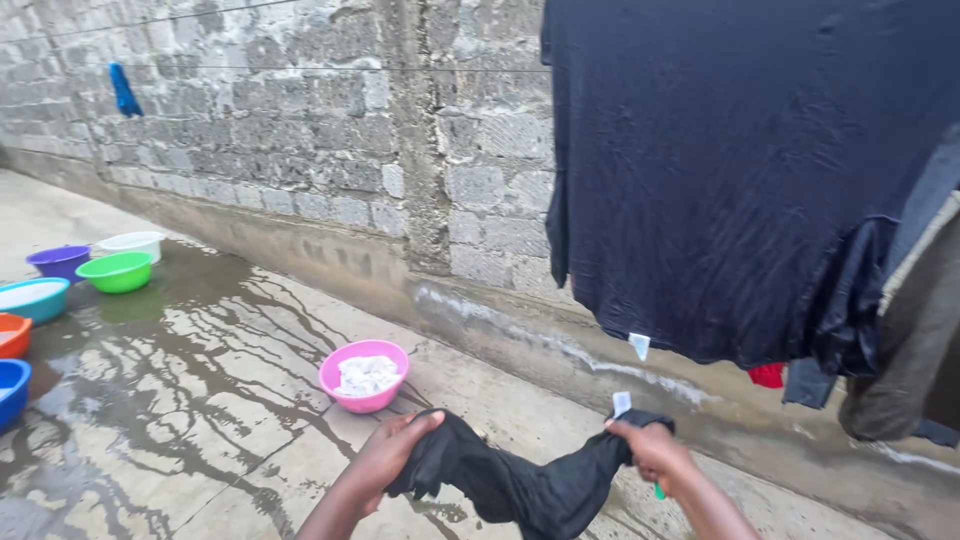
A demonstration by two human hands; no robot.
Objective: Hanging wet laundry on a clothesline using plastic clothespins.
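Over wet concrete, a black garment stretches between the left hand and the right hand.

Under you lies a wet concrete floor, streaked with water. A pink basin holding white suds sits on it near the wall. At your left stand purple, white, green, teal, orange and blue basins.

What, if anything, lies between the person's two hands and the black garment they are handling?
Nothing visible does. The left hand and the right hand each grip one end of the wet black garment directly, and it sags between them. The pink basin sits apart on the wet concrete floor beyond the hands.
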